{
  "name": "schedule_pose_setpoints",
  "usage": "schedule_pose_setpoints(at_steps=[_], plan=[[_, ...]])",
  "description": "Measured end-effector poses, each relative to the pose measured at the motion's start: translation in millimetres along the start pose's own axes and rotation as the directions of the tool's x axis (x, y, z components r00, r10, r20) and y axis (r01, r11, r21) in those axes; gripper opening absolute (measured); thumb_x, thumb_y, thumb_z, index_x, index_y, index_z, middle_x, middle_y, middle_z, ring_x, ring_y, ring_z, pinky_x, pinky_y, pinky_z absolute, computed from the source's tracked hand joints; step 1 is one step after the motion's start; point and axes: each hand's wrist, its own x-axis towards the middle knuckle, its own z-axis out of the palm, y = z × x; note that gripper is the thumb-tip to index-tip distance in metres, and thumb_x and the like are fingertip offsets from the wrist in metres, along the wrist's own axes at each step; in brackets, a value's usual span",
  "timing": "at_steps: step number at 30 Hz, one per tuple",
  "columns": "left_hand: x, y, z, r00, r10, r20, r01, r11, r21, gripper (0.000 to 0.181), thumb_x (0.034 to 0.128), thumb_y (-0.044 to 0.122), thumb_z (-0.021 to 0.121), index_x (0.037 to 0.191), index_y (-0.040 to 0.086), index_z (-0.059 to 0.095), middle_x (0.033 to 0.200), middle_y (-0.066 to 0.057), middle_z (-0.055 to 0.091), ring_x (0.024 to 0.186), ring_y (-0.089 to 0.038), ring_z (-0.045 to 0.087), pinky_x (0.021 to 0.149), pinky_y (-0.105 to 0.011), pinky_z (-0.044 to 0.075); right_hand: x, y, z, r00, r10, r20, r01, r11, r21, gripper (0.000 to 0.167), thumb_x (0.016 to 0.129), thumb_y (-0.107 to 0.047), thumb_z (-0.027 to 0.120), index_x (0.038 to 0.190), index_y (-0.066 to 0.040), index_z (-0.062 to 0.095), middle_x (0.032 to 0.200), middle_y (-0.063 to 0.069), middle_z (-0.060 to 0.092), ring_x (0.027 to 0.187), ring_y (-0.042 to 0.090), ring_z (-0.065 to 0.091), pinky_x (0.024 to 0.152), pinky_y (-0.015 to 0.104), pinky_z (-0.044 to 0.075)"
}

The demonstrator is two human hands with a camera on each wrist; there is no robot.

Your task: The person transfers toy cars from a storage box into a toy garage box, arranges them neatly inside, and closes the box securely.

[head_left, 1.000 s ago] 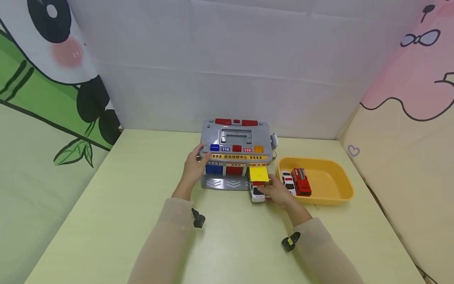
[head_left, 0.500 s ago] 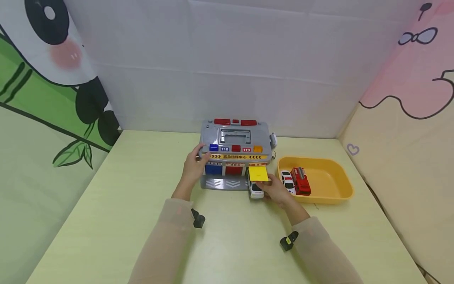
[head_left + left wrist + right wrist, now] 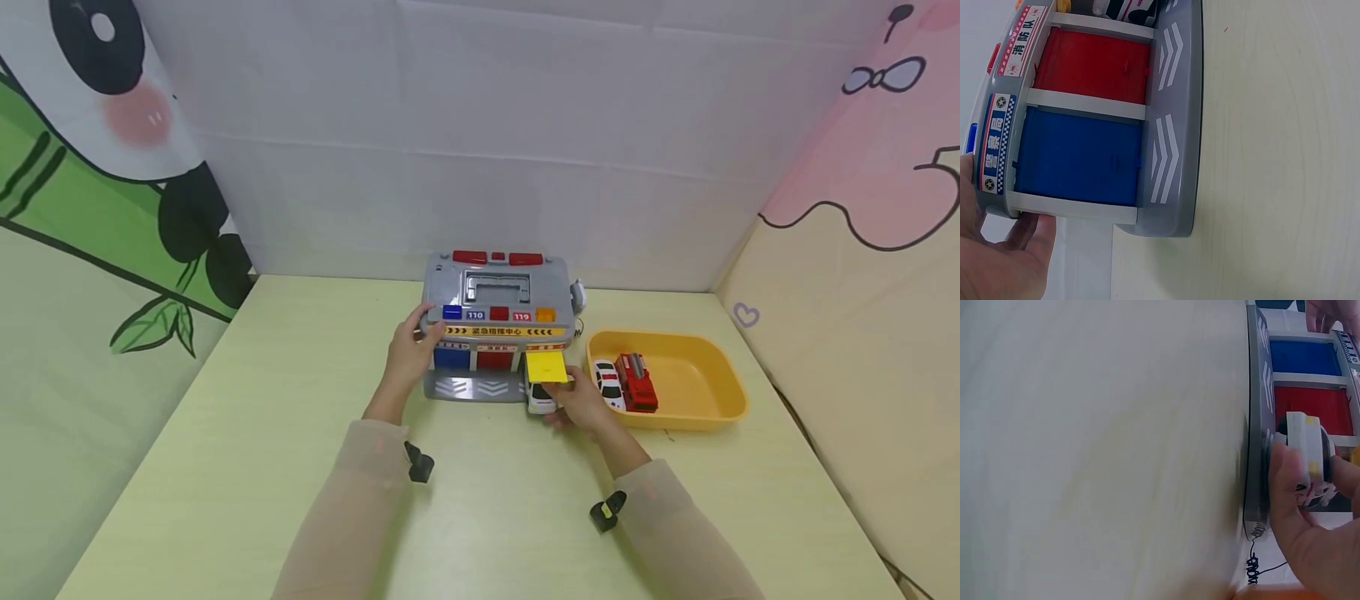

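Frame centre: left hand (image 3: 408,354) gripped toy station (image 3: 495,332) | right hand (image 3: 587,404) pinched white car (image 3: 541,402) (partly under yellow door (image 3: 546,367)) | orange tray (image 3: 697,383) sat right of centre

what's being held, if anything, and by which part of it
The right hand holds a white toy car by the end sticking out under the yellow flap; the left hand grips the grey toy station by the left end of its top.
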Motion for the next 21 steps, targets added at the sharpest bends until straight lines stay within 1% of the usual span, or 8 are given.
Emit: schedule_pose_setpoints(at_steps=[3, 5, 12, 15, 17, 21], plan=[[0.2, -0.2, 0.3, 1.0, -0.004, 0.002, 0.004, 1.0, -0.006, 0.049, 0.0999, 0.036, 0.055, 0.146, 0.023, 0.043, 0.139, -0.02, 0.041, 0.124, -0.037, 0.048, 0.098, -0.053, 0.042, -1.1, -1.0, 1.7, 1.0, -0.002, -0.014, 0.003, 1.0, 0.03, 0.054, 0.099, -0.015, 0.059, 0.144, -0.006, 0.031, 0.112, 0.022, 0.056, 0.069, 0.028, 0.067, 0.062, 0.036, 0.058], [0.3, -0.5, 0.3, 1.0, -0.006, 0.002, 0.006, 1.0, -0.004, 0.049, 0.0999, 0.037, 0.054, 0.146, 0.024, 0.043, 0.14, -0.02, 0.04, 0.124, -0.037, 0.047, 0.098, -0.053, 0.042, -1.7, -0.8, 2.4, 1.0, -0.014, -0.014, 0.015, 0.999, 0.046, 0.054, 0.099, -0.012, 0.059, 0.144, -0.004, 0.03, 0.111, 0.023, 0.056, 0.072, 0.028, 0.067, 0.066, 0.036, 0.058], [0.2, -2.0, -0.1, 1.0, -0.016, -0.002, 0.016, 1.0, -0.002, 0.049, 0.0999, 0.038, 0.054, 0.146, 0.025, 0.042, 0.14, -0.018, 0.04, 0.125, -0.036, 0.046, 0.098, -0.054, 0.042, -1.2, 3.2, 4.7, 0.997, -0.064, -0.03, 0.068, 0.989, 0.128, 0.05, 0.096, -0.003, 0.06, 0.135, 0.002, 0.029, 0.119, 0.027, 0.052, 0.086, 0.026, 0.063, 0.08, 0.038, 0.056], [0.1, -2.0, -0.1, 1.0, -0.018, 0.0, 0.017, 1.0, 0.004, 0.05, 0.1002, 0.039, 0.053, 0.147, 0.025, 0.041, 0.14, -0.019, 0.04, 0.126, -0.037, 0.045, 0.098, -0.054, 0.042, -1.2, 5.0, 5.4, 0.995, -0.09, -0.036, 0.095, 0.982, 0.164, 0.048, 0.095, 0.002, 0.059, 0.131, 0.005, 0.028, 0.122, 0.03, 0.047, 0.097, 0.03, 0.061, 0.086, 0.041, 0.054], [0.1, -2.0, 0.0, 1.0, -0.014, 0.003, 0.014, 1.0, 0.01, 0.051, 0.1004, 0.038, 0.053, 0.148, 0.025, 0.04, 0.14, -0.02, 0.04, 0.126, -0.037, 0.045, 0.098, -0.054, 0.042, -2.7, 5.0, 5.0, 0.995, -0.093, -0.044, 0.098, 0.987, 0.127, 0.046, 0.094, 0.002, 0.06, 0.129, 0.007, 0.031, 0.125, 0.029, 0.044, 0.103, 0.031, 0.058, 0.09, 0.041, 0.052], [0.3, -1.9, 0.1, 1.0, -0.007, 0.004, 0.007, 1.0, 0.016, 0.051, 0.1005, 0.037, 0.052, 0.148, 0.024, 0.04, 0.139, -0.02, 0.04, 0.126, -0.038, 0.045, 0.098, -0.054, 0.042, -6.2, 4.4, 1.1, 0.996, -0.082, -0.044, 0.08, 0.996, -0.034, 0.041, 0.092, -0.004, 0.063, 0.127, 0.009, 0.045, 0.13, 0.025, 0.046, 0.105, 0.032, 0.052, 0.095, 0.041, 0.047]])
